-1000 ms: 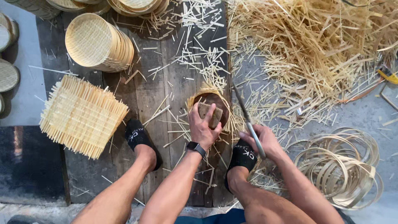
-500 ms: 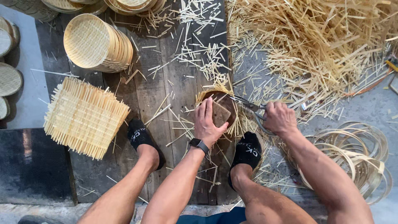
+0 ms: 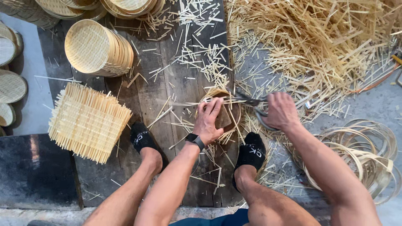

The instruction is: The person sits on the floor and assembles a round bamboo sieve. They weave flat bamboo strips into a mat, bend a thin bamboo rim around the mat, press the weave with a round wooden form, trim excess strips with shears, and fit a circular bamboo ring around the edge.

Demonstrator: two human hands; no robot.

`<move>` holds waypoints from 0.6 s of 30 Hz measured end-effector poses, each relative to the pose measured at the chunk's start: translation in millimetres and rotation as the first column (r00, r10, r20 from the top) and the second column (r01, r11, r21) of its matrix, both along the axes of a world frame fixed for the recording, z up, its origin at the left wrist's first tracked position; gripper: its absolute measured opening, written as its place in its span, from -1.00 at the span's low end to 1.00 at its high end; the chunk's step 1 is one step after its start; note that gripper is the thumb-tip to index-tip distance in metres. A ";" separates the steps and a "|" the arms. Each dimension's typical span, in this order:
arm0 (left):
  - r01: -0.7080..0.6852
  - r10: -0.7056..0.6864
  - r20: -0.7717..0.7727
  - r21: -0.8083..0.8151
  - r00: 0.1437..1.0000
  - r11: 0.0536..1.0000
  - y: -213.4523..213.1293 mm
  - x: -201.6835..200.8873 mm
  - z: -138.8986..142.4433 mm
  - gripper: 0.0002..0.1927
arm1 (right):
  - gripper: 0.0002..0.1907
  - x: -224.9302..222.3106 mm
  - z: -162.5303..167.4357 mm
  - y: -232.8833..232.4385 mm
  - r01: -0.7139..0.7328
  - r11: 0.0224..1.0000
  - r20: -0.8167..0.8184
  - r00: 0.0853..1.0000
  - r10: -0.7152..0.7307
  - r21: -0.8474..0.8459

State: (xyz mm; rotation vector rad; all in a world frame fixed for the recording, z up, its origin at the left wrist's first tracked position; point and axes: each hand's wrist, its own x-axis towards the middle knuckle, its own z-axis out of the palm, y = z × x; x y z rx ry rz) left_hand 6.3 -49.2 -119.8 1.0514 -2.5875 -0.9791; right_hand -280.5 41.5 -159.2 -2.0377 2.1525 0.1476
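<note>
My left hand presses a small brown block down into a round bamboo basket on the wooden boards, fingers spread over it. My right hand grips the handles of metal shears, whose blades reach the basket's right rim among the protruding bamboo strips. A dark watch sits on my left wrist. My feet in black socks rest on either side of the basket.
A stack of square woven bamboo mats lies at left, with a tilted stack of finished round baskets behind it. A large heap of bamboo offcuts fills the upper right. Coiled bamboo hoops lie at right. More baskets line the top edge.
My right hand has swung the shears up from beside my right foot to the basket's right rim. My left hand has stayed pressed on the block.
</note>
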 end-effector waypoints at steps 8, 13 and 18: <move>-0.372 0.372 -0.101 0.021 0.923 0.928 24.5 -8.2 7.1 0.16 | -0.62 -1.2 -8.7 -1.7 0.087 0.975 0.040 0.994 -0.097 0.204; -0.473 0.467 -0.129 -0.015 0.875 0.881 35.2 -13.0 -12.5 0.06 | -0.40 11.6 -3.9 -6.0 -0.007 0.992 0.015 1.000 0.009 -0.128; -0.370 0.372 -0.108 0.035 0.922 0.928 25.0 1.3 -19.3 0.04 | -0.50 12.7 0.0 -13.3 0.098 0.946 -0.005 0.995 -0.101 0.310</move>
